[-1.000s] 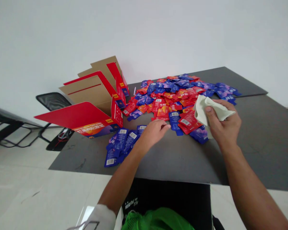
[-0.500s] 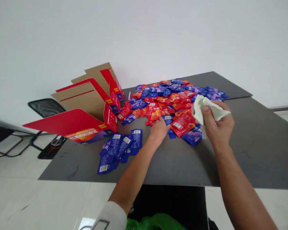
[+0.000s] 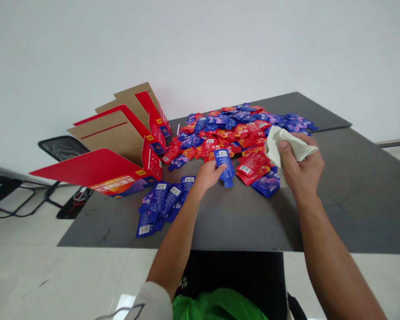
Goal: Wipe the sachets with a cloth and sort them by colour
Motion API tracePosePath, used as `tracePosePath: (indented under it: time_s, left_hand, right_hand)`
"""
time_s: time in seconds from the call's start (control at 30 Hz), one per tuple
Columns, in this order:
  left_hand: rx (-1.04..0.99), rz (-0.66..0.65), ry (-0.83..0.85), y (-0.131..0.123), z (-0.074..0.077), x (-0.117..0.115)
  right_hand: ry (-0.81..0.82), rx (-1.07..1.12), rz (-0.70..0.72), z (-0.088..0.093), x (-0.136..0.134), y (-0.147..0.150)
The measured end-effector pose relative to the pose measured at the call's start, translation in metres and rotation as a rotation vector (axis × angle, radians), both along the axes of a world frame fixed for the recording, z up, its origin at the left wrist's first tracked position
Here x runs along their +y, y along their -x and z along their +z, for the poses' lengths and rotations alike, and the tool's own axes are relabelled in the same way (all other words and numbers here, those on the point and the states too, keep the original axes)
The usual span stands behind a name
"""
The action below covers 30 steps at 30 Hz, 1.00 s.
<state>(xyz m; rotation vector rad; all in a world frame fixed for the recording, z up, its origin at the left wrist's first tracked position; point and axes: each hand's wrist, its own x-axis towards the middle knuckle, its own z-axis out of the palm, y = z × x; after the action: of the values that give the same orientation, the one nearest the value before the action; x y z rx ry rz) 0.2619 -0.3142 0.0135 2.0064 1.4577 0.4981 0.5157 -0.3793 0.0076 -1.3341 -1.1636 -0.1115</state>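
My left hand [image 3: 209, 175] grips a blue sachet [image 3: 224, 165] by its edge, thumb on top, barcode side up, just in front of the pile. In my right hand [image 3: 302, 166] is a folded pale cloth [image 3: 276, 144], held above the table to the right of the pile. A heap of red and blue sachets [image 3: 233, 126] spreads across the back of the table. Several blue sachets [image 3: 160, 200] lie in a small overlapping group at the front left. A red sachet [image 3: 251, 165] lies between my two hands.
Open red cardboard boxes [image 3: 120, 173] stand in a row along the left side of the grey table [image 3: 240, 222], flaps raised. Behind the table is a white wall [image 3: 220, 49]. A black mesh chair [image 3: 62, 151] stands at the left.
My left hand has drawn a blue sachet out of the pile's front edge and lifted it slightly. My right hand keeps the cloth in nearly the same place.
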Motion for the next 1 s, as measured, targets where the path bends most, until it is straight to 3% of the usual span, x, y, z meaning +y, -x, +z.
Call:
tracePosePath:
  time_s: [0.17,0.27,0.33,0.47,0.63,0.73,0.83,0.93,1.0]
  left_hand:
    - [-0.104,-0.211,0.193,0.042,0.024,-0.034]
    - [-0.115,-0.338,0.384,0.054,0.021,-0.057]
    - [-0.015,-0.335,0.404,0.055,0.011,-0.07]
    - [0.264,-0.218,0.176,0.05,-0.004,-0.095]
    - [0.49,-0.047,-0.166,0.046,0.0,-0.142]
    - [0.497,-0.134,-0.299,0.05,-0.001,-0.176]
    - [0.479,-0.276,-0.358,0.056,-0.011,-0.202]
    - [0.511,-0.353,-0.422,0.06,-0.022,-0.214]
    - [0.555,-0.384,-0.461,0.062,-0.026,-0.215]
  right_hand:
    - [0.045,-0.053,0.022,-0.001,-0.002,0.0]
    - [0.101,-0.072,0.049,0.001,-0.003,0.002]
    - [0.117,-0.072,0.072,0.002,-0.004,0.004]
    - [0.124,-0.068,0.122,0.003,-0.003,0.009]
    - [0.148,-0.094,0.176,-0.002,0.0,0.014]
    - [0.15,-0.098,0.209,-0.009,0.003,0.016]
    - [0.14,-0.077,0.245,-0.011,0.005,0.02]
    - [0.173,-0.132,0.328,-0.003,-0.003,0.033]
    - [0.208,-0.245,0.471,0.003,-0.016,0.049]
